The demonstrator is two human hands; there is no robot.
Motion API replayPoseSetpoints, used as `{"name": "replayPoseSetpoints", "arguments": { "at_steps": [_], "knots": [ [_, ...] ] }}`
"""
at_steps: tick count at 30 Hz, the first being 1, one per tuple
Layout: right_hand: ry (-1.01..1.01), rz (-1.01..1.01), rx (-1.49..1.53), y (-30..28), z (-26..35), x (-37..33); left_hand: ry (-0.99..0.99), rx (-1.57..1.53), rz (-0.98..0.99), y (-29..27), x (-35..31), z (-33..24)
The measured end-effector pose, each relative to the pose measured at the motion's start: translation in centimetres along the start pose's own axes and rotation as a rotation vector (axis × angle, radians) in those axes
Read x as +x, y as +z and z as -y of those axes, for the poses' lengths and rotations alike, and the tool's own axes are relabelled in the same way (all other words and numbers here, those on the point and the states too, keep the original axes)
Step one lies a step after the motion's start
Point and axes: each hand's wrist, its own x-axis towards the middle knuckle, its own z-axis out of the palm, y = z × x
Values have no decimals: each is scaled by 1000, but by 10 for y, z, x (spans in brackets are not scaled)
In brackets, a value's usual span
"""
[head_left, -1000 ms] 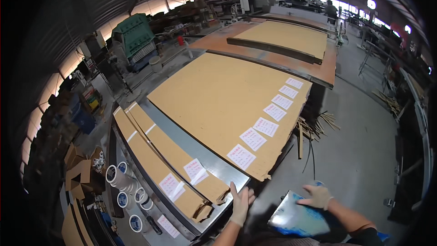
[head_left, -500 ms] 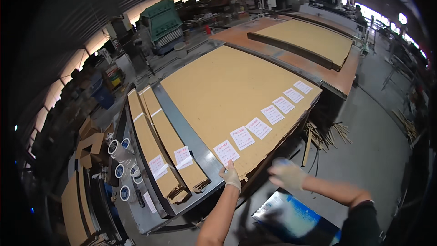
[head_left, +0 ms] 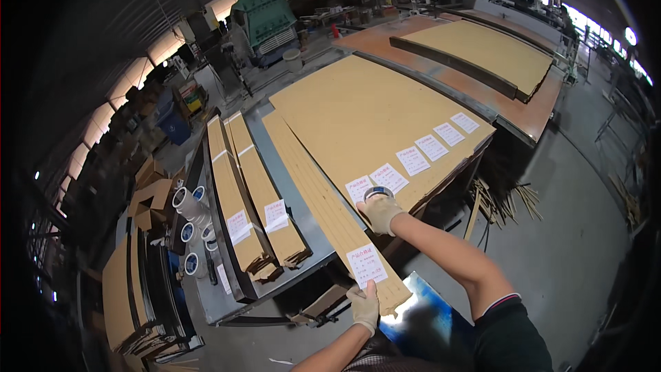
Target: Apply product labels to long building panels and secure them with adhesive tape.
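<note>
My gloved left hand (head_left: 365,307) grips the near end of a long strip stack of tan board (head_left: 320,196), thumb on the white paper label (head_left: 366,266) lying on it. The strip stack sits angled away from the large tan board stack (head_left: 372,107), its near end past the table edge. My gloved right hand (head_left: 383,215) is closed around a roll of tape (head_left: 378,193) above the large stack's near edge, beside another paper label (head_left: 358,187). Several more labels (head_left: 430,147) lie in a row along that edge.
Two taped strip stacks (head_left: 258,182) with labels lie to the left on the metal table (head_left: 251,107). Several tape rolls (head_left: 187,232) stand by its left edge. Farther back, another board stack (head_left: 482,55) rests on an orange-brown table (head_left: 375,40). Scrap strips (head_left: 485,203) lie on the floor.
My left hand has pulled a labelled strip stack toward me and away from the large stack. My right hand has moved left and up with the tape roll to the large stack's edge.
</note>
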Motion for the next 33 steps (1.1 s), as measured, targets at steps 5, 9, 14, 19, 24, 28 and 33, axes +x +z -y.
{"name": "replayPoseSetpoints", "arguments": {
  "at_steps": [5,9,14,19,24,28,33],
  "knots": [
    [-170,155,302,-51,38,-95,455,-329,24,-30,4,3],
    [-419,451,557,-35,71,-144,557,-383,370,-53,-20,-37],
    [-159,286,469,-27,6,-115,203,-291,548,-92,37,25],
    [-49,380,833,208,-39,-78,450,-69,419,-24,100,98],
    [254,81,549,130,11,-97,533,-68,580,-1,104,98],
    [97,-465,619,91,68,-110,569,-48,678,-16,103,100],
    [-30,-488,123,156,90,-114,146,-255,776,-102,91,42]
  ]
}}
